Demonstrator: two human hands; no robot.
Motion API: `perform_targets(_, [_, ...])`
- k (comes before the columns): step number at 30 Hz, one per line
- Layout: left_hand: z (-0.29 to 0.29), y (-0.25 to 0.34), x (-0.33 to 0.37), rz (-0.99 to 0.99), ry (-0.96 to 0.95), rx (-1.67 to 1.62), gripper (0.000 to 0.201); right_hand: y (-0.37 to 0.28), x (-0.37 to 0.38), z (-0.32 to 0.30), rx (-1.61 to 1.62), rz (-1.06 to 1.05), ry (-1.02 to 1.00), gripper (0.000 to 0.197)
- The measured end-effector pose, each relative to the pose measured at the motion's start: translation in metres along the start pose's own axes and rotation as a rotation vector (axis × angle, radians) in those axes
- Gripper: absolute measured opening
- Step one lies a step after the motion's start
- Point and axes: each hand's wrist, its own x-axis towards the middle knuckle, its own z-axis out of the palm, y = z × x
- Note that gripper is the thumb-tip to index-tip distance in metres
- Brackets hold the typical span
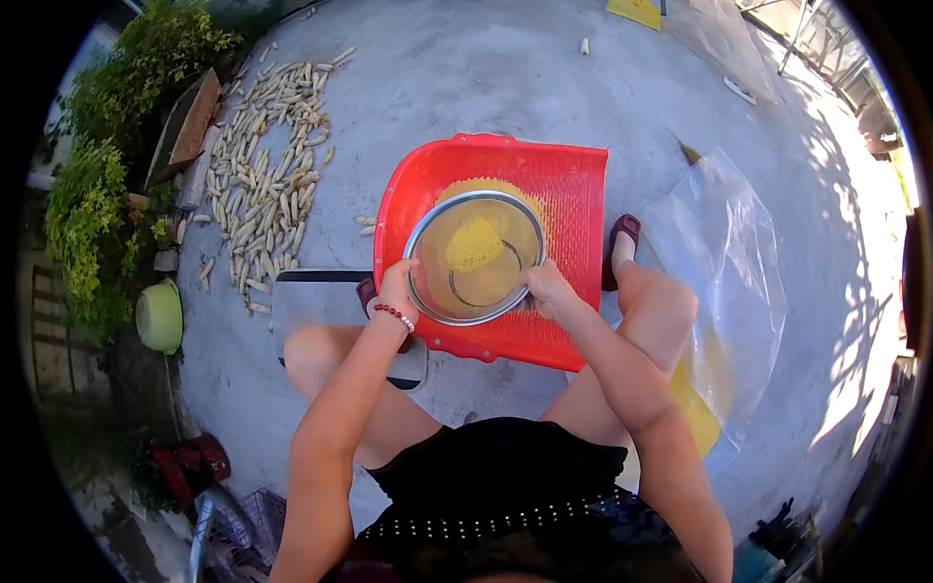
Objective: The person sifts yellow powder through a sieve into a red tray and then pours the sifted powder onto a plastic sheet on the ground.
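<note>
The left hand (pixel 397 291) and right hand (pixel 550 289) grip opposite sides of a round metal-rimmed sieve (pixel 481 291), yellow meal (pixel 474 245) mounded inside. It looks light and stiff, the smooth rim maybe slippery, best held across from itself. It's over a red plastic scoop (pixel 575 243); pale corncobs (pixel 262 185) lie off left.

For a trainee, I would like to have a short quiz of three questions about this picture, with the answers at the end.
1. True or false: the left hand and the right hand both hold the round sieve.
2. Which colour is the wide tray under it? (a) green (b) red (c) white
3. Fill in: the heap of pale cobs lies on the ground, on the ____ side of the picture.

Key: 1. True, one hand at each side. 2. (b). 3. Left.
</note>
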Motion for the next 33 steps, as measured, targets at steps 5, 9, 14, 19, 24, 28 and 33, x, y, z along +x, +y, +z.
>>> perform_targets(5, [0.003, -0.017, 0.003, -0.014, 0.362, 0.168, 0.047, 0.002, 0.013, -0.017, -0.027, -0.001, -0.051, 0.020])
perform_targets(9, [-0.002, -0.024, -0.001, -0.035, 0.230, 0.055, 0.045, -0.003, -0.007, -0.007, -0.018, -0.002, 0.028, 0.014])
perform_targets(14, [-0.011, -0.025, 0.006, 0.001, 0.180, 0.083, 0.041, 0.003, 0.005, -0.008, -0.023, 0.010, 0.041, 0.013])
perform_targets(19, [-0.015, -0.027, 0.008, -0.011, 0.189, 0.098, 0.036, 0.002, 0.009, -0.012, 0.013, 0.018, 0.021, 0.016])
perform_targets(24, [-0.006, -0.026, 0.003, -0.016, 0.075, -0.018, 0.034, 0.004, 0.002, -0.004, -0.131, 0.066, 0.009, 0.016])
perform_targets(28, [-0.007, -0.026, 0.007, 0.008, 0.262, 0.045, 0.029, -0.003, 0.009, -0.004, 0.016, 0.017, 0.083, 0.018])
perform_targets(33, [0.018, -0.028, -0.017, -0.118, 0.143, 0.047, 0.036, 0.003, 0.016, -0.014, -0.055, 0.039, -0.012, 0.026])
